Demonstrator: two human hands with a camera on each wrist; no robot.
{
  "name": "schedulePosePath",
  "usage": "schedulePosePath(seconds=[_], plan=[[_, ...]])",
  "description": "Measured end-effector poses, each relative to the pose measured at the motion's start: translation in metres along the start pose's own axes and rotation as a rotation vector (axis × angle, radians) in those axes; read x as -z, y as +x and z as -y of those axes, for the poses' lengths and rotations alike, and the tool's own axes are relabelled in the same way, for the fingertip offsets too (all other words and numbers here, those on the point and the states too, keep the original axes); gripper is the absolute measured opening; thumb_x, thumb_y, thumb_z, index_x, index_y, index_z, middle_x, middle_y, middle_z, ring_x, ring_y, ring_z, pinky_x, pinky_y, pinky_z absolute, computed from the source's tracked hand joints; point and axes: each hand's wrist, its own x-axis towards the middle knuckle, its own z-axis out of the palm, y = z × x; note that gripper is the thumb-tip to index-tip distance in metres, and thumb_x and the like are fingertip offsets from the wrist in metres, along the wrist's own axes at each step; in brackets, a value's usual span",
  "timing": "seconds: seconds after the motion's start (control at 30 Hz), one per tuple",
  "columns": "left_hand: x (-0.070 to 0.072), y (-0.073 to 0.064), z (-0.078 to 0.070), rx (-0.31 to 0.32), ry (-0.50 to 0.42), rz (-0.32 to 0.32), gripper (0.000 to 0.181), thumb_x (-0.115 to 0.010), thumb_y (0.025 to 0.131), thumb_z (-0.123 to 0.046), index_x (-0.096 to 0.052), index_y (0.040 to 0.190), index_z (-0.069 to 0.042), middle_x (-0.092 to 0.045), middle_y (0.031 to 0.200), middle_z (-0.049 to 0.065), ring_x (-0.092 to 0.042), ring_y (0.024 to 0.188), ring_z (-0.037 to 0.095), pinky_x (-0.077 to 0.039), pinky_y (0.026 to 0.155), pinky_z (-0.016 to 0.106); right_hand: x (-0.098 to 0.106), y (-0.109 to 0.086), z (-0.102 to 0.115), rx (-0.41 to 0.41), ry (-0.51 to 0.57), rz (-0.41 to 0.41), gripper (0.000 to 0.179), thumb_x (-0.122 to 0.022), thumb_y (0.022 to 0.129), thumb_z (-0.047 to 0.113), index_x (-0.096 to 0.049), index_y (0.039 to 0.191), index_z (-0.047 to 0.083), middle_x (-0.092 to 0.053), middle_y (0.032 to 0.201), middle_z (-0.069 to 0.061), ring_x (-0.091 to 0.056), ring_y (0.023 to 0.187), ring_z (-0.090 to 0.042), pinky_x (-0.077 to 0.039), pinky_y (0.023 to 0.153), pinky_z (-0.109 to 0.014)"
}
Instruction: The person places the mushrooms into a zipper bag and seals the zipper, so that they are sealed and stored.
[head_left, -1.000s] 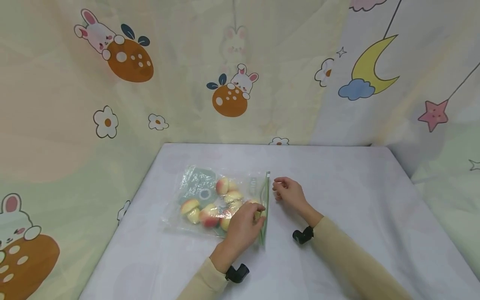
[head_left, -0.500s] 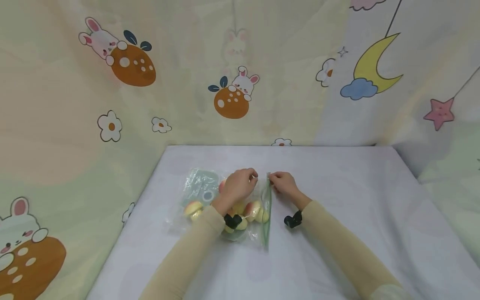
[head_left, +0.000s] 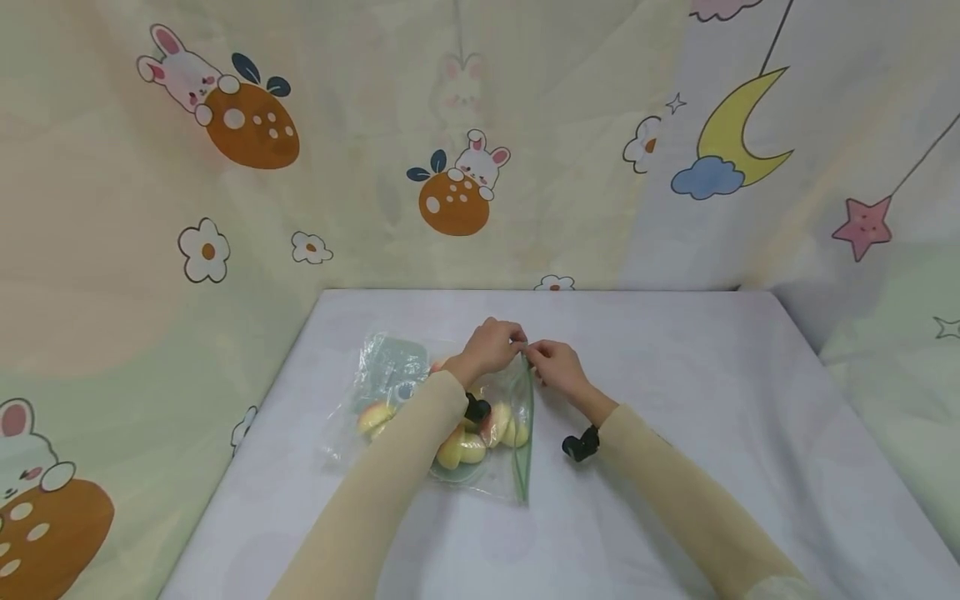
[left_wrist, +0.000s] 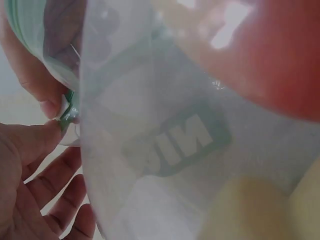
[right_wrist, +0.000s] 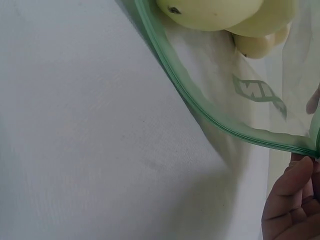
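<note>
A clear zip bag (head_left: 487, 483) with a green zip strip (head_left: 523, 454) lies on the table. Inside it are several yellow and red apple-like fruits (head_left: 452, 450). My left hand (head_left: 491, 344) reaches over the bag and pinches its far corner at the end of the zip. From the right, my right hand (head_left: 557, 364) grips that same zip end, fingertips close to the left ones. A small white piece (left_wrist: 65, 106) sits on the zip between the fingers in the left wrist view. My left sleeve covers part of the bag and fruits.
A white cloth covers the table (head_left: 645, 350), which meets a patterned fabric backdrop (head_left: 360, 167) at its far edge. Each wrist wears a black camera, such as the right one (head_left: 581, 446). A pale green patch (head_left: 397, 362) shows at the bag's left part.
My left hand has moved from the bag's near right side to its far corner. My right hand has come left onto the zip end, and now both pinch there.
</note>
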Motion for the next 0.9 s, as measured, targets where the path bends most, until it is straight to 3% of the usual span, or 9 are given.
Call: schedulePosePath(seconds=[0.17,0.43,0.67,0.9], plan=[[0.001,0.000,-0.001,0.006,0.002,-0.029,0.014,-0.061,0.097,-0.026,-0.073,0.099,-0.019,-0.070,0.100,-0.005,-0.056,0.100,0.018,-0.048,0.083,0.034,-0.001,-0.003,0.000,0.016,-0.033,-0.008,0.029,-0.054,0.099,0.029,-0.066,0.103,0.003,-0.058,0.074,-0.005,-0.051,0.058,-0.013,-0.046,0.051,-0.023],[0.005,0.001,-0.001,0.012,0.016,-0.064,0.015,-0.059,0.098,-0.023,-0.073,0.095,-0.017,-0.064,0.095,-0.002,-0.055,0.092,0.018,-0.048,0.077,0.032,-0.003,-0.014,0.001,-0.022,-0.010,0.013,0.022,-0.055,0.094,0.023,-0.066,0.095,0.004,-0.059,0.074,-0.004,-0.050,0.059,-0.012,-0.043,0.051,-0.023],[0.008,0.003,0.016,0.098,-0.081,-0.078,0.015,-0.059,0.098,-0.023,-0.070,0.096,-0.014,-0.065,0.096,0.000,-0.058,0.088,0.017,-0.050,0.079,0.033,-0.009,-0.041,-0.004,-0.034,-0.039,0.104,0.019,-0.055,0.092,0.020,-0.066,0.088,0.004,-0.056,0.065,-0.003,-0.048,0.055,-0.013,-0.040,0.051,-0.024],[0.010,0.006,0.021,0.090,-0.103,-0.082,0.015,-0.060,0.098,-0.023,-0.072,0.097,-0.013,-0.067,0.101,0.001,-0.059,0.088,0.016,-0.051,0.080,0.033,-0.018,-0.075,-0.014,0.018,-0.093,0.109,0.015,-0.055,0.089,0.017,-0.065,0.084,0.008,-0.052,0.057,0.001,-0.045,0.048,-0.012,-0.037,0.046,-0.024]])
